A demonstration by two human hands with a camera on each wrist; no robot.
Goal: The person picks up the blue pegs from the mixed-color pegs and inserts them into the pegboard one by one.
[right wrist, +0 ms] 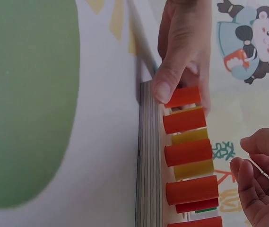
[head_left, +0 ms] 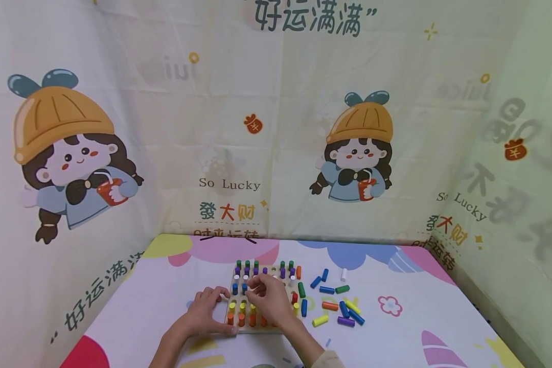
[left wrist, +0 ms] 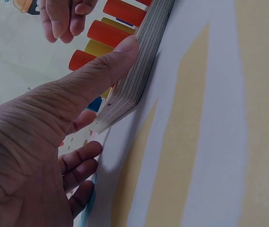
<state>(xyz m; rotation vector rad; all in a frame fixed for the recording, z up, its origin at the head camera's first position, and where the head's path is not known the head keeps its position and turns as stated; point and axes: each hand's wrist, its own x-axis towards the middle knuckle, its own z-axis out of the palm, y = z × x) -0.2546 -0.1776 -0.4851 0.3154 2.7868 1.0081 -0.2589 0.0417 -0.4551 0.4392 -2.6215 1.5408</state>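
A wooden pegboard (head_left: 256, 331) stands on the table with rows of coloured pegs upright in it: orange (head_left: 241, 320), yellow (head_left: 232, 307), blue (head_left: 235, 289), white, purple and green. My left hand (head_left: 202, 313) rests at its left side. The left thumb (left wrist: 122, 47) lies along the front edge near the corner, the other fingers spread beside the left edge. Over the middle of the board is my right hand (head_left: 272, 301), its fingertips close to the second blue peg (head_left: 245, 289). In the right wrist view its thumb and forefinger stand apart, with nothing visible between them.
Loose pegs lie scattered right of the board, among them an orange peg (head_left: 329, 306), a purple peg (head_left: 346, 321), a yellow peg (head_left: 320, 320), a white peg (head_left: 344, 275) and several blue ones. A printed cloth (head_left: 285, 214) hangs behind the table (head_left: 418, 301).
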